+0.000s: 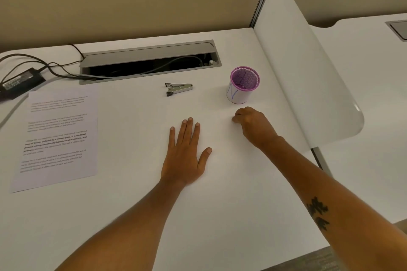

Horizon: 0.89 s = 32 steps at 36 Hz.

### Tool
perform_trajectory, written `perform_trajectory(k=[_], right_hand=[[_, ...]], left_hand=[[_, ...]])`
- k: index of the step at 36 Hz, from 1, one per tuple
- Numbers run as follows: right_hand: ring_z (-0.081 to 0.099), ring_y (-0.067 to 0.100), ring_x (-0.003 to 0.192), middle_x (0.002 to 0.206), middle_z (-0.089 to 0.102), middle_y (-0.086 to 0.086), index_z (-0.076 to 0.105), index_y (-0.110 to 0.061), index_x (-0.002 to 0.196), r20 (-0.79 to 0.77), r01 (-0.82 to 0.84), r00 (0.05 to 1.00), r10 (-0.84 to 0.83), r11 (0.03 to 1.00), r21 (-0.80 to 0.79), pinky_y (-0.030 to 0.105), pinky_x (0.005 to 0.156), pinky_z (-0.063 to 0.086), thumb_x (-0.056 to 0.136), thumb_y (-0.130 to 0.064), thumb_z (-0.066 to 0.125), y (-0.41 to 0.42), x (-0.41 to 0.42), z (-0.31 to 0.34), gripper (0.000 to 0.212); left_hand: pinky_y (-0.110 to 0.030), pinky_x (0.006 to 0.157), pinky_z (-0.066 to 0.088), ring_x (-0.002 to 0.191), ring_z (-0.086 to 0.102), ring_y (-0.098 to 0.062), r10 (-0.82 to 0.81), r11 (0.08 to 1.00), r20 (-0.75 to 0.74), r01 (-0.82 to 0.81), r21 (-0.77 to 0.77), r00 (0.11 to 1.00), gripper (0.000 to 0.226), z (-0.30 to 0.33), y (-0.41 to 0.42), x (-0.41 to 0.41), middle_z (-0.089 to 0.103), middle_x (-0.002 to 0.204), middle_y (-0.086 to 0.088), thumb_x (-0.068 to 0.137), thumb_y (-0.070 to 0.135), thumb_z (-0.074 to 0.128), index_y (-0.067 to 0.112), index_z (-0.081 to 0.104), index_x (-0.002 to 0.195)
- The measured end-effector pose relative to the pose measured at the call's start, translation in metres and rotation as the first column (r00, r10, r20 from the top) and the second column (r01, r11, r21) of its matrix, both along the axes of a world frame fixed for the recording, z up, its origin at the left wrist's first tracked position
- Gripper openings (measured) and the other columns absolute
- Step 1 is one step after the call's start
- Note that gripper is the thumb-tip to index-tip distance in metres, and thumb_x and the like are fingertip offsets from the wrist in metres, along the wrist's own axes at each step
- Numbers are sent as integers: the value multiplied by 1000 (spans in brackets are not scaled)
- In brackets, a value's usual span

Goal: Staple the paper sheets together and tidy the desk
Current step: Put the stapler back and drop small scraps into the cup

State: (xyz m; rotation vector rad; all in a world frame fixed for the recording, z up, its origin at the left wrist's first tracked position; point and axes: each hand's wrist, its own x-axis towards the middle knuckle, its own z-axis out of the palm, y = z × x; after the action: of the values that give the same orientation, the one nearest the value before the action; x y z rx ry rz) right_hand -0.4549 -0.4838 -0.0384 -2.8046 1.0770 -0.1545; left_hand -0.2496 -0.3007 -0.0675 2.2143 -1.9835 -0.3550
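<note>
Printed paper sheets (58, 136) lie flat at the left of the white desk (132, 215). A small metal stapler (178, 89) rests on the desk near the middle back, with nothing touching it. My left hand (187, 154) lies flat on the desk, palm down, fingers spread, below the stapler. My right hand (253, 124) rests on the desk with its fingers curled under, just in front of a purple mesh pen cup (243, 84) with a white paper wrap. Whether the right hand holds something small is hidden.
An open grey cable tray (152, 61) runs along the back of the desk. Cables and a black power adapter (19, 81) sit at the back left. A white curved divider panel (308, 68) borders the desk's right side, with another desk beyond it.
</note>
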Motion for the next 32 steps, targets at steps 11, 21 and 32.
perform_trajectory(k=[11,21,32], right_hand=[[61,39,77,86,68,21,71,7,98,114,147,984,-135,984,-97,44,59,57,71,23,60,26,15,-10,33],[71,22,78,85,76,6,78,-9,86,294,356,181,-938,342,870,28,76,61,83,11,72,8,9,10,21],[74,28,96,115,72,21,67,9,118,-67,-389,-129,-989,-12,921,31,71,64,89,18,59,-29,-36,61,31]], left_hand=[[-59,134,10,167,-4,-26,4,1000,1,-4,3,1000,81,-2,0,0,-2,180,-9,107,64,17,15,4,171],[-59,134,7,167,-8,-24,1,1000,-19,-1,-2,1000,81,-2,0,1,-6,180,-8,108,64,17,16,1,171],[-58,135,7,167,-9,-23,1,1000,-31,-1,3,1000,79,-1,0,2,-5,180,-8,108,62,19,15,4,171]])
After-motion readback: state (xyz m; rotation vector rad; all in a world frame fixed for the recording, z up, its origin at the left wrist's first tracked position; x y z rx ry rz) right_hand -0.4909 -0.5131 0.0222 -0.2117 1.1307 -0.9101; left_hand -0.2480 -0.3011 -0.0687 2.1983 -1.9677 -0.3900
